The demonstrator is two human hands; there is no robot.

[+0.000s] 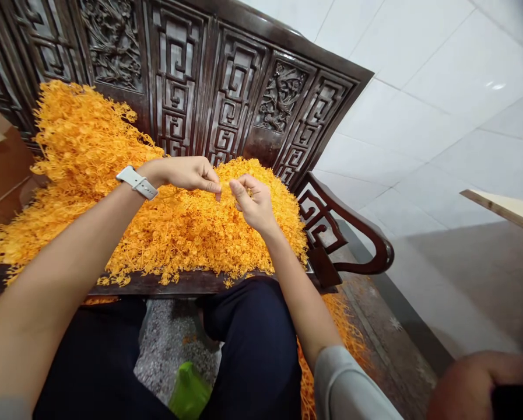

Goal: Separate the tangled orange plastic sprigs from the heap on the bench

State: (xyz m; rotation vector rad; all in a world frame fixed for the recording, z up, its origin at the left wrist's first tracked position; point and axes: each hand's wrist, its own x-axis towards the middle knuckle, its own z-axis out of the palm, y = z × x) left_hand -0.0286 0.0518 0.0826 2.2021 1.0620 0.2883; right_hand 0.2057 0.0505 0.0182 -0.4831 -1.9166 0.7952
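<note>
A large heap of orange, spidery, flower-like pieces with thin stems (174,233) covers the seat of a dark carved wooden bench (200,283). Over its right part, my left hand (191,175) is closed in a pinch, thumb against fingers, with a pale watch on that wrist. Facing it a short gap away is my right hand (255,201), its fingers curled in and the thumb pressed to them. Whatever the two hands pinch is too small to tell against the orange heap. A little yellow-orange shows by the right fingers.
The bench's carved back (178,76) rises behind the heap, and its curved armrest (375,251) stands at right. More orange pieces (346,326) lie on the floor. A green bag-like thing (190,391) is between my legs. A board edge (501,207) juts in at right; someone's knee or limb (471,385) shows below.
</note>
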